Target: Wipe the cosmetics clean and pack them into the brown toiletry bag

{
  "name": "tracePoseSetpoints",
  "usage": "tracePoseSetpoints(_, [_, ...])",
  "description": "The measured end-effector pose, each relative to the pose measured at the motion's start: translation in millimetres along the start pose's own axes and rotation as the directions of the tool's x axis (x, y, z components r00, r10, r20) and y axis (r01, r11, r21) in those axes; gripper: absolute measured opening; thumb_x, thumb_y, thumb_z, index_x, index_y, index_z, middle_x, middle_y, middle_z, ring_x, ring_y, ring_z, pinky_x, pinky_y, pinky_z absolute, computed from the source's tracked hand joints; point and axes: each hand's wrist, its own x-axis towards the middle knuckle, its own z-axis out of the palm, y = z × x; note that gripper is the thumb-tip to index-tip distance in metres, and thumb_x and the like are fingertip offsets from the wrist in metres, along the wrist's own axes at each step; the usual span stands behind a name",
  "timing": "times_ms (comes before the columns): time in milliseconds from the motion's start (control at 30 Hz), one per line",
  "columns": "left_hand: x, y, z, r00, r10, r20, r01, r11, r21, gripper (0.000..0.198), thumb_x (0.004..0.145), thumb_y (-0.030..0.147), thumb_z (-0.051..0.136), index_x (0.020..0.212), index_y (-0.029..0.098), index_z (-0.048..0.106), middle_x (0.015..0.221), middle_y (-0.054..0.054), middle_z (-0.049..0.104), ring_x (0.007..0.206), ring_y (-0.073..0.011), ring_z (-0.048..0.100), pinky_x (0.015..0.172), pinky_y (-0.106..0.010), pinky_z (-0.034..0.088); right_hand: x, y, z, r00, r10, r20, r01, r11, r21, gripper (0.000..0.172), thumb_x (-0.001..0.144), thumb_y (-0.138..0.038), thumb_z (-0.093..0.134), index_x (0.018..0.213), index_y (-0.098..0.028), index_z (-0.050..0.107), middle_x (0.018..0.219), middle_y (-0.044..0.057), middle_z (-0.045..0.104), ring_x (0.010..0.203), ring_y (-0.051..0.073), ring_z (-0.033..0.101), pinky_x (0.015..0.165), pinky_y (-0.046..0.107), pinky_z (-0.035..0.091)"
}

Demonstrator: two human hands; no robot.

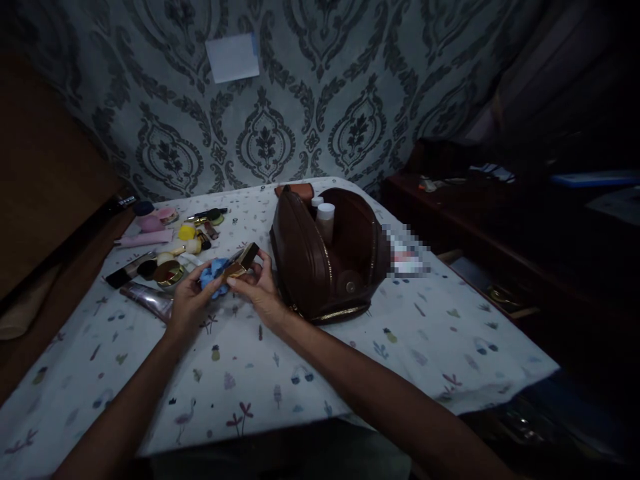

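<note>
My left hand [191, 299] is closed on a crumpled blue cloth [215, 272], pressing it against the near end of a gold, box-shaped cosmetic container [240, 265]. The container's far end looks dark. Fingers of my right hand [261, 293] grip this container from the right, just above the table. Right of my hands stands a brown makeup bag [305, 260], unzipped and gaping, with a white-capped bottle [325, 223] and a second white cap showing inside. Close to my left hand lie a silvery tube [147, 301] and a round gold compact [169, 273].
Several cosmetics lie at the left, among them a pink sponge [150, 223], a yellow item [187, 231] and a pink tube [145, 238]. A patterned cloth covers the table [280, 373]. A dark cabinet with an open drawer [493, 287] stands at the right.
</note>
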Motion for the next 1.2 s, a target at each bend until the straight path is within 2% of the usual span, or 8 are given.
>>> tracePoseSetpoints(133, [0.9,-0.5,2.3,0.999,-0.017,-0.037,0.018,1.000,0.008,0.064,0.055,0.052,0.088,0.106,0.018,0.071,0.105,-0.007,0.074,0.088,-0.0216,0.069,0.079,-0.032,0.057,0.9,1.6,-0.7,0.998,-0.056,-0.029,0.053,0.996,-0.072,0.085,0.054,-0.028,0.088,0.123,-0.033,0.038,0.131,0.004,0.054,0.096,0.016,0.065,0.083,0.032,0.058])
tracePoseSetpoints(267, [0.4,-0.6,2.9,0.999,-0.031,0.011,0.031,1.000,-0.004,0.060,0.055,0.050,0.088,0.103,0.017,0.071,0.101,-0.006,0.073,0.084,-0.0187,0.067,0.074,-0.029,0.055,1.2,1.5,-0.5,0.995,-0.093,-0.044,0.089,0.992,-0.091,0.083,0.052,-0.027,0.088,0.119,-0.031,0.038,0.135,0.006,0.050,0.107,0.019,0.063,0.090,0.036,0.057])
tracePoseSetpoints(500, [-2.0,1.7,1.0,0.997,-0.060,0.052,0.059,0.998,0.028,0.057,0.062,0.051,0.085,0.104,0.017,0.069,0.092,-0.005,0.071,0.070,-0.0148,0.063,0.063,-0.026,0.053,3.1,1.7,-1.9,0.994,-0.069,-0.089,0.056,0.989,-0.137,0.083,0.052,-0.027,0.088,0.118,-0.029,0.038,0.126,0.005,0.056,0.103,0.020,0.064,0.090,0.038,0.056])
tracePoseSetpoints(700, [-3.2,4.8,1.4,0.999,-0.041,0.026,0.040,0.999,0.031,0.047,0.065,0.047,0.081,0.099,0.018,0.068,0.089,-0.003,0.069,0.070,-0.0151,0.062,0.063,-0.025,0.051,1.0,0.0,0.9,0.999,-0.046,-0.021,0.043,0.994,-0.099,0.080,0.053,-0.023,0.086,0.116,-0.031,0.037,0.130,0.004,0.053,0.102,0.019,0.065,0.087,0.035,0.057])
tracePoseSetpoints(800, [-2.8,4.8,-0.7,1.000,0.005,0.005,-0.005,0.998,0.064,0.039,0.067,0.043,0.076,0.096,0.019,0.066,0.085,-0.002,0.067,0.070,-0.0149,0.059,0.062,-0.025,0.048,1.4,2.8,0.2,0.999,-0.041,-0.021,0.038,0.993,-0.116,0.082,0.053,-0.022,0.085,0.118,-0.031,0.036,0.129,0.004,0.053,0.100,0.018,0.066,0.087,0.034,0.056])
tracePoseSetpoints(967, [-1.7,8.3,-8.5,0.990,0.139,-0.037,-0.126,0.963,0.237,0.025,0.076,0.042,0.062,0.090,0.021,0.064,0.075,0.001,0.059,0.065,-0.0149,0.052,0.061,-0.025,0.042,2.7,9.4,-3.4,1.000,-0.009,-0.017,0.007,0.994,-0.111,0.082,0.054,-0.026,0.087,0.119,-0.030,0.037,0.125,0.003,0.053,0.092,0.015,0.065,0.078,0.030,0.056])
tracePoseSetpoints(1100, [1.0,19.2,-16.6,0.946,0.310,-0.092,-0.230,0.844,0.484,0.028,0.082,0.049,0.060,0.078,0.021,0.059,0.071,0.002,0.056,0.068,-0.0164,0.051,0.065,-0.027,0.040,3.0,11.6,-4.9,0.999,0.017,-0.036,-0.022,0.990,-0.136,0.085,0.053,-0.028,0.088,0.120,-0.030,0.037,0.124,0.004,0.053,0.088,0.016,0.065,0.073,0.030,0.055])
tracePoseSetpoints(1200, [5.3,26.2,-25.5,0.901,0.406,-0.152,-0.246,0.767,0.593,0.027,0.081,0.047,0.065,0.082,0.021,0.060,0.080,0.001,0.061,0.075,-0.0168,0.056,0.071,-0.027,0.042,3.8,12.7,-5.2,0.999,0.031,-0.031,-0.035,0.990,-0.137,0.085,0.052,-0.028,0.087,0.119,-0.031,0.035,0.122,0.003,0.055,0.088,0.016,0.065,0.074,0.031,0.055])
